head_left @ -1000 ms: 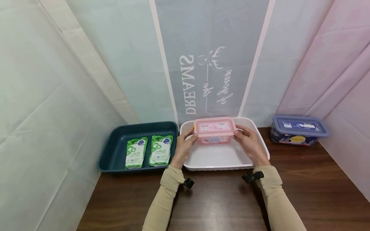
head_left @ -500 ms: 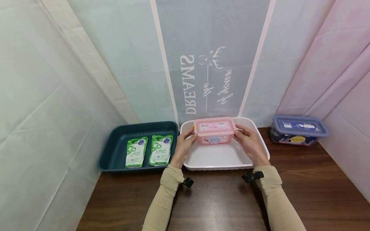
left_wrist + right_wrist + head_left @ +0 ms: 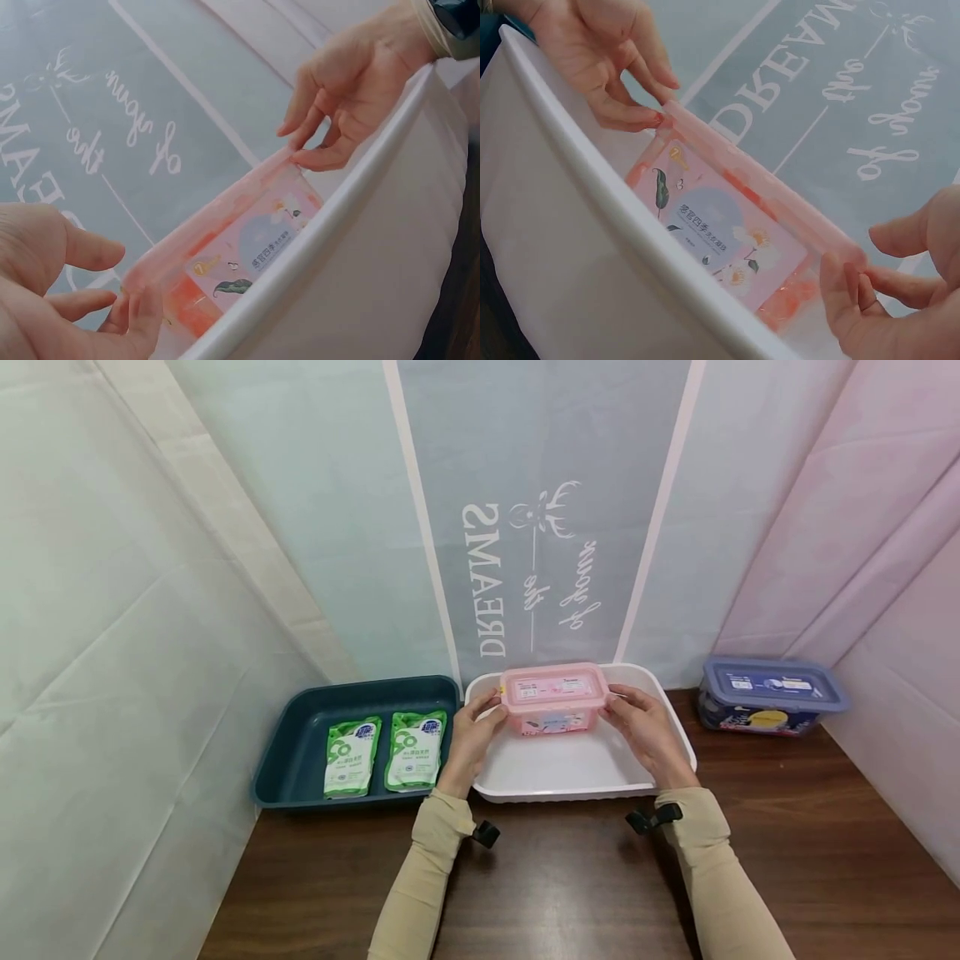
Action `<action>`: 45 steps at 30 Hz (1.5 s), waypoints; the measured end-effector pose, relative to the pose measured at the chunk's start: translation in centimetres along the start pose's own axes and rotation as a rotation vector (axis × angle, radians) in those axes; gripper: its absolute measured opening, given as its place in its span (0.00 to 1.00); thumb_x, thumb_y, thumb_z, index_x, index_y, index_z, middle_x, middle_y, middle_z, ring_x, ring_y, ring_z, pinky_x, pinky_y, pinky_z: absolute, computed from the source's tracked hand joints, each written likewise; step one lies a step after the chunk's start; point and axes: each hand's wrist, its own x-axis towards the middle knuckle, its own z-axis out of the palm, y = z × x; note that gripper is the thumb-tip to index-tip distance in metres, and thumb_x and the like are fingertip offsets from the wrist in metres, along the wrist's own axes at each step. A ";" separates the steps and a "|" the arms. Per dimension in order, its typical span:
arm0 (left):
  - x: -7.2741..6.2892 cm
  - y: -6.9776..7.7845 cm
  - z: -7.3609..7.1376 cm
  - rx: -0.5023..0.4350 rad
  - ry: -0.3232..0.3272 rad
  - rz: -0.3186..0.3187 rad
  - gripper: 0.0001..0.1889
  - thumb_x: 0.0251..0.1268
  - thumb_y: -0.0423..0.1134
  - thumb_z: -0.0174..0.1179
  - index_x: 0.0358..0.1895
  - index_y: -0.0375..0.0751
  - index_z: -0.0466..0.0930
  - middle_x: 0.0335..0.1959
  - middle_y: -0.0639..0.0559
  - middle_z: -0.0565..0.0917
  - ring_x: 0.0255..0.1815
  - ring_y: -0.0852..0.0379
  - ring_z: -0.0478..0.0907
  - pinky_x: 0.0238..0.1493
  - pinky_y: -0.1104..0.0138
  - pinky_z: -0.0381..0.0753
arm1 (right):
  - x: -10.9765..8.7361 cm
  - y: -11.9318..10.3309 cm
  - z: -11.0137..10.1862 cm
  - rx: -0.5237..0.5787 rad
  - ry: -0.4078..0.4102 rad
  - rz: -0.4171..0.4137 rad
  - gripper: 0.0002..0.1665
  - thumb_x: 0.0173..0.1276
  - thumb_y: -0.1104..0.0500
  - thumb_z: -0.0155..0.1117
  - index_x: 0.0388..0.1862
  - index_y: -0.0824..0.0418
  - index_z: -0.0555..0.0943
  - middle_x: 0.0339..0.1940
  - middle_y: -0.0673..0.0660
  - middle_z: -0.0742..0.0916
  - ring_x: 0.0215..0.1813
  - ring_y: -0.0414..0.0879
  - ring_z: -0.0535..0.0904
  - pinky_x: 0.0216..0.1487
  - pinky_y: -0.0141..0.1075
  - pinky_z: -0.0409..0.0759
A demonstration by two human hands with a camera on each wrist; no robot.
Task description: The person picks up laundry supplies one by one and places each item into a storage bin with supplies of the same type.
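A pink lidded plastic box (image 3: 555,697) with a flower label sits upright in the back part of the white tray (image 3: 562,793). My left hand (image 3: 472,735) pinches the left end of its lid rim, thumb in front. At the opposite end, my right hand (image 3: 647,731) grips the lid's rim in the same way. Both wrist views show fingertips tucked under the lid edge of the pink box (image 3: 251,247). In the right wrist view the tray's wall (image 3: 615,225) hides the bottom of the box.
Left of the white tray stands a dark teal tray (image 3: 273,760) holding two green-and-white pouches (image 3: 352,758). A blue lidded box (image 3: 772,697) rests on the brown wooden table (image 3: 555,893) at the right. Curtains hang behind and at both sides.
The whole head view has shifted slightly. Both hands keep their hold on the pink box, which stays in the same place in the white tray.
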 end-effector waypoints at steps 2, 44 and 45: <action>-0.1 0.2 0.0 0.022 0.010 0.019 0.27 0.75 0.32 0.66 0.75 0.40 0.77 0.67 0.38 0.80 0.62 0.50 0.82 0.68 0.58 0.83 | -0.2 -0.3 0.0 -0.056 0.015 -0.004 0.30 0.86 0.60 0.56 0.78 0.73 0.65 0.51 0.48 0.79 0.50 0.37 0.81 0.58 0.26 0.85; -4.4 2.6 3.0 0.410 -0.083 0.477 0.23 0.68 0.33 0.69 0.66 0.36 0.82 0.65 0.39 0.83 0.63 0.32 0.81 0.67 0.36 0.75 | 0.8 -6.7 -20.9 -1.433 0.240 -0.344 0.45 0.85 0.35 0.40 0.81 0.68 0.66 0.79 0.83 0.63 0.75 0.87 0.53 0.65 0.79 0.57; -4.5 2.6 3.1 0.417 -0.083 0.476 0.23 0.68 0.33 0.69 0.66 0.36 0.82 0.65 0.39 0.83 0.64 0.32 0.81 0.67 0.36 0.75 | 0.7 -6.5 -21.5 -1.445 0.241 -0.334 0.44 0.85 0.35 0.39 0.81 0.68 0.66 0.80 0.83 0.62 0.74 0.86 0.53 0.65 0.78 0.57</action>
